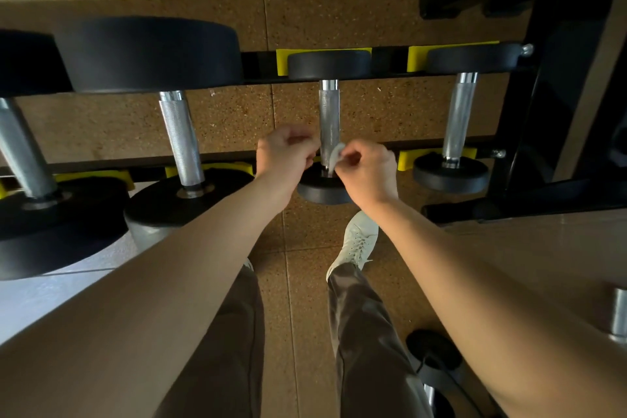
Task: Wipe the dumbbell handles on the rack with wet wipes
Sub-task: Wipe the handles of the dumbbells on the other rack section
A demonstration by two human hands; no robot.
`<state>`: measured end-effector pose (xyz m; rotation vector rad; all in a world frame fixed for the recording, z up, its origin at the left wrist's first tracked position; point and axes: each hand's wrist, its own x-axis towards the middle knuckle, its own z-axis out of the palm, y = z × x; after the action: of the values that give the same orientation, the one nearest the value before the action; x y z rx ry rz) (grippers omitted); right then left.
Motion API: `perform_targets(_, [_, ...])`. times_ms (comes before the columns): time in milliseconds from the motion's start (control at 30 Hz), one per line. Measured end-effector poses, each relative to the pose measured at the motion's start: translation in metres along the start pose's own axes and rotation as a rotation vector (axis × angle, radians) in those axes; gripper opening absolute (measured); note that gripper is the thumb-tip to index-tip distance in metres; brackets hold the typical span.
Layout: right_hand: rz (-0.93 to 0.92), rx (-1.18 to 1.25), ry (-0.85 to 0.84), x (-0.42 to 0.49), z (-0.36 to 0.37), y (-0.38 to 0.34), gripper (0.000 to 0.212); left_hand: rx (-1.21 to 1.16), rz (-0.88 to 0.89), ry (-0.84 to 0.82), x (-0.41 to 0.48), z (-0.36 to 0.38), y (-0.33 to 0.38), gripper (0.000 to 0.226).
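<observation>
Several black dumbbells with knurled silver handles lie across a black rack (529,119) with yellow cradles. Both my hands are at the near end of one small dumbbell's handle (328,119). My right hand (368,170) pinches a white wet wipe (336,156) against the handle's right side. My left hand (286,154) is curled at the handle's left side; a pale bit shows at its fingertips, and whether it holds the wipe is unclear. Another small dumbbell handle (458,122) lies to the right, a larger one (181,139) to the left.
The biggest dumbbell (23,149) sits at the far left. Under the rack is a speckled cork-coloured floor (305,282). My legs and a white shoe (358,241) stand below the hands. More dumbbells (431,356) lie on a lower tier at the bottom right.
</observation>
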<state>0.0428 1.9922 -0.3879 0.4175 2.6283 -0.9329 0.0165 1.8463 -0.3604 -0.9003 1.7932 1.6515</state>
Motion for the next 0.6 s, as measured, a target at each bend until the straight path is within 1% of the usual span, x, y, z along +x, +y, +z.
perform_targets(67, [0.032,0.059,-0.093,-0.002,-0.01,-0.002,0.007,0.058,0.03,-0.085,-0.008,-0.001,-0.004,0.023])
perform_targets(133, [0.021,0.234,-0.148,-0.002,-0.021,-0.012,0.01,0.063,0.057,-0.211,-0.015,-0.002,-0.006,0.031])
perform_targets(167, [0.017,0.342,-0.178,-0.002,-0.026,-0.017,0.014,0.031,0.055,-0.251,-0.017,-0.003,-0.005,0.034])
perform_targets(200, [0.023,0.444,-0.213,-0.001,-0.03,-0.02,0.019,0.005,0.053,-0.255,-0.017,-0.005,-0.003,0.035])
perform_targets(233, [0.037,0.514,-0.245,-0.001,-0.031,-0.022,0.025,0.014,0.061,-0.222,-0.015,-0.007,0.0,0.034])
perform_targets(267, [0.052,0.546,-0.263,-0.001,-0.031,-0.022,0.032,0.06,0.085,-0.155,-0.012,-0.009,0.004,0.03])
perform_targets(300, [0.061,0.532,-0.264,0.0,-0.029,-0.02,0.04,0.109,0.104,-0.076,-0.006,-0.01,0.007,0.027])
perform_targets(333, [0.052,0.468,-0.249,0.001,-0.026,-0.017,0.047,0.122,0.115,0.002,0.002,-0.011,0.01,0.025])
perform_targets(400, [-0.012,0.29,-0.213,0.001,-0.019,-0.011,0.058,0.071,0.107,0.118,0.018,-0.009,0.016,0.026])
perform_targets(467, [-0.043,0.215,-0.217,-0.002,-0.009,-0.007,0.067,0.083,0.119,0.214,0.031,-0.002,0.022,0.028])
perform_targets(533, [-0.048,0.201,-0.208,-0.006,0.001,-0.005,0.072,0.156,0.153,0.255,0.036,0.01,0.024,0.027])
perform_targets(600, [-0.043,0.202,-0.178,-0.009,0.007,-0.005,0.072,0.279,0.198,0.247,0.033,0.019,0.023,0.022])
